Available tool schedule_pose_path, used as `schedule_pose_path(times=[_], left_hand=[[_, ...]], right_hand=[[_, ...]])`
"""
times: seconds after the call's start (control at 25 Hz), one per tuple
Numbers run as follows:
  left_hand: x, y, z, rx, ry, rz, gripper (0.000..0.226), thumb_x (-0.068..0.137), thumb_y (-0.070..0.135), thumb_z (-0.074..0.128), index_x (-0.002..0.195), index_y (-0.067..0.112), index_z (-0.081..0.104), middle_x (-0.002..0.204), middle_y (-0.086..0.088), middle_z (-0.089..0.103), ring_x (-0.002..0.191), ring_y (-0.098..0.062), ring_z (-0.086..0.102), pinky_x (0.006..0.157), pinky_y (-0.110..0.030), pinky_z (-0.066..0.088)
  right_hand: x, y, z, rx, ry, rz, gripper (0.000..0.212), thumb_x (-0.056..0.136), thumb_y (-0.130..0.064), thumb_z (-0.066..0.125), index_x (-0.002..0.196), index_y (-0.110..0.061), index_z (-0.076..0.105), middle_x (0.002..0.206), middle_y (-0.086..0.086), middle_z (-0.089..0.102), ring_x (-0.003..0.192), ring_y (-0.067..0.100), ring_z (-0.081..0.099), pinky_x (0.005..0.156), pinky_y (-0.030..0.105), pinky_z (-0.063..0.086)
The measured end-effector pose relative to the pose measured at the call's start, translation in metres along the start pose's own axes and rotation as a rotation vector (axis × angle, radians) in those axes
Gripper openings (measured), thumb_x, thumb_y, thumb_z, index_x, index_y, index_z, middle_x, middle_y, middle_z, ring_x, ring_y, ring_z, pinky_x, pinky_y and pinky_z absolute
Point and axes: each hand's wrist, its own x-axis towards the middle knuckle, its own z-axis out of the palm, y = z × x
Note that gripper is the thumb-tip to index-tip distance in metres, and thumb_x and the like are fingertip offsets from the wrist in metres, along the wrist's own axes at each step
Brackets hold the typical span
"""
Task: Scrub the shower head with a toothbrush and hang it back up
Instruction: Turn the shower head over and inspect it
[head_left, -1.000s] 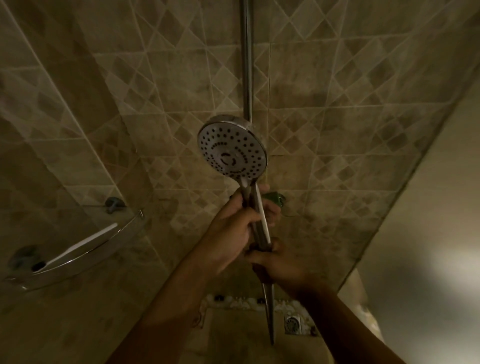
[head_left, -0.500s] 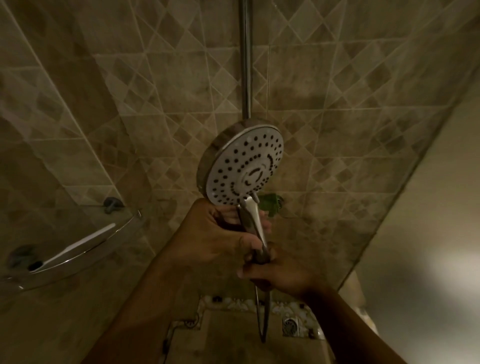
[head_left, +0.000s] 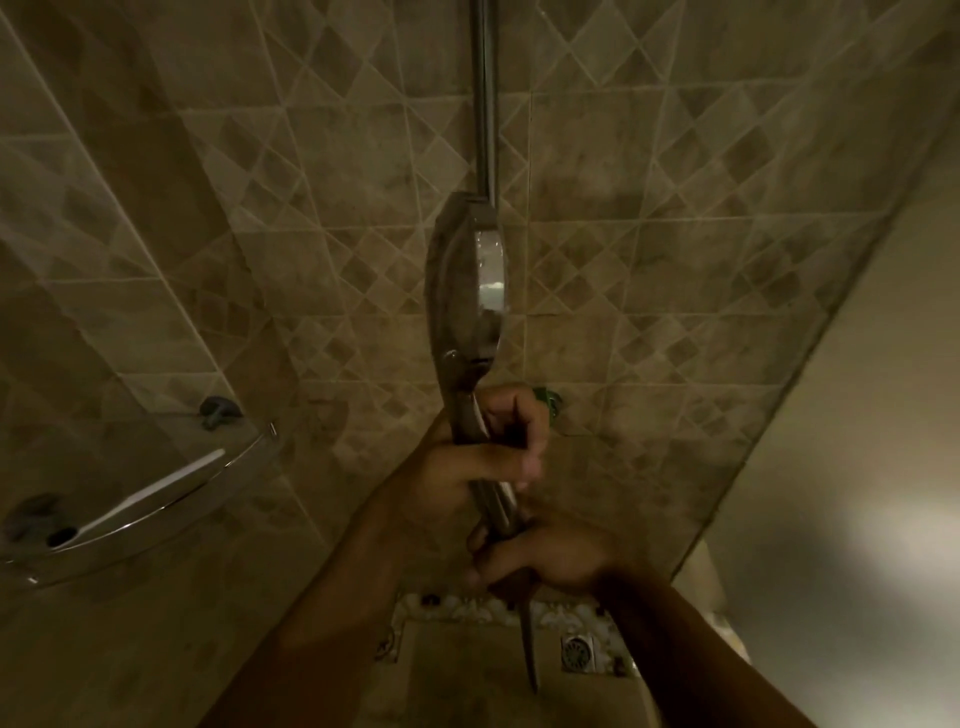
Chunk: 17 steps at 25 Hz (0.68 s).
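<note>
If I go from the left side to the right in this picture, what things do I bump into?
Glass corner shelf → shower head → floor drain.

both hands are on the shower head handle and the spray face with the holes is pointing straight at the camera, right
Not quite. Both the left hand and right hand do grip the handle, but the head view shows the shower head turned edge-on: only its chrome rim and back are visible, not the holes.
</note>
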Motion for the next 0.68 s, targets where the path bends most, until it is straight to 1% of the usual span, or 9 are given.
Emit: schedule_pose_path(times=[0.04,0.12,0.2,0.28,0.36,0.44,0.56,0.6,0.68], left_hand=[[0.002,-0.001,0.002,-0.045,-0.008,0.019,0.022,0.080,0.015,0.073,0.092,-0.001,0.063,0.075,-0.014,0.055,0.064,-0.027,0.050,0.062,-0.037,0.039],[0.005,-0.003,0.006,-0.152,-0.039,0.047,0.028,0.088,0.021,0.071,0.109,0.002,0.068,0.088,-0.021,0.066,0.076,-0.034,0.064,0.070,-0.041,0.049],[0.007,-0.004,0.010,-0.211,-0.027,0.043,0.019,0.089,0.023,0.073,0.098,0.006,0.071,0.086,-0.019,0.071,0.077,-0.036,0.070,0.071,-0.042,0.055],[0.006,-0.004,0.013,-0.234,0.006,-0.002,0.020,0.084,0.028,0.079,0.080,0.012,0.068,0.068,-0.013,0.068,0.059,-0.030,0.069,0.060,-0.036,0.056],[0.005,-0.005,0.013,-0.257,0.010,-0.013,0.026,0.081,0.033,0.082,0.072,0.017,0.063,0.050,-0.004,0.058,0.039,-0.019,0.056,0.046,-0.027,0.049],[0.004,-0.004,0.016,-0.259,0.023,-0.028,0.032,0.080,0.037,0.082,0.067,0.017,0.061,0.042,0.002,0.046,0.029,-0.015,0.035,0.040,-0.021,0.041],[0.002,-0.002,0.021,-0.212,0.117,-0.069,0.061,0.077,0.039,0.084,0.062,-0.001,0.041,0.041,0.001,0.036,0.031,-0.011,0.034,0.039,-0.021,0.037],[0.001,-0.002,0.021,-0.190,0.163,-0.076,0.064,0.077,0.038,0.085,0.062,-0.001,0.036,0.043,0.000,0.034,0.033,-0.011,0.035,0.040,-0.022,0.036],[-0.001,-0.001,0.019,-0.168,0.218,-0.089,0.047,0.081,0.030,0.079,0.066,0.006,0.042,0.050,-0.002,0.035,0.041,-0.013,0.039,0.047,-0.028,0.039]], right_hand=[[-0.001,-0.002,-0.001,0.044,-0.074,-0.009,0.026,0.071,-0.012,0.071,0.063,-0.002,0.049,0.060,0.005,0.036,0.053,0.019,0.033,0.051,0.029,0.022],[-0.002,-0.004,-0.002,0.145,-0.182,-0.023,0.037,0.077,-0.004,0.064,0.051,-0.009,0.039,0.046,-0.004,0.030,0.038,0.010,0.024,0.045,0.029,0.013],[-0.004,-0.004,-0.003,0.203,-0.210,-0.021,0.041,0.077,-0.006,0.064,0.048,-0.018,0.037,0.042,-0.009,0.029,0.036,0.009,0.018,0.044,0.028,0.012],[-0.005,-0.003,-0.002,0.230,-0.208,-0.021,0.039,0.076,-0.009,0.066,0.050,-0.017,0.038,0.043,-0.010,0.029,0.038,0.010,0.017,0.044,0.026,0.013],[-0.004,0.000,-0.002,0.252,-0.195,-0.022,0.038,0.077,-0.010,0.065,0.052,-0.014,0.037,0.042,-0.011,0.030,0.038,0.011,0.017,0.044,0.025,0.015],[-0.002,0.004,-0.001,0.253,-0.173,-0.033,0.038,0.079,-0.008,0.063,0.049,-0.017,0.041,0.042,-0.010,0.032,0.039,0.014,0.016,0.043,0.025,0.017],[-0.001,0.008,0.001,0.229,-0.031,-0.035,0.040,0.079,-0.002,0.060,0.046,-0.021,0.049,0.042,-0.009,0.037,0.036,0.008,0.027,0.043,0.022,0.024],[-0.001,0.009,0.001,0.204,0.026,-0.042,0.038,0.077,-0.002,0.062,0.046,-0.021,0.050,0.042,-0.008,0.039,0.037,0.007,0.031,0.045,0.023,0.027],[-0.001,0.008,0.001,0.179,0.078,-0.081,0.037,0.077,-0.004,0.064,0.048,-0.019,0.048,0.044,-0.007,0.037,0.038,0.008,0.031,0.046,0.024,0.027]])
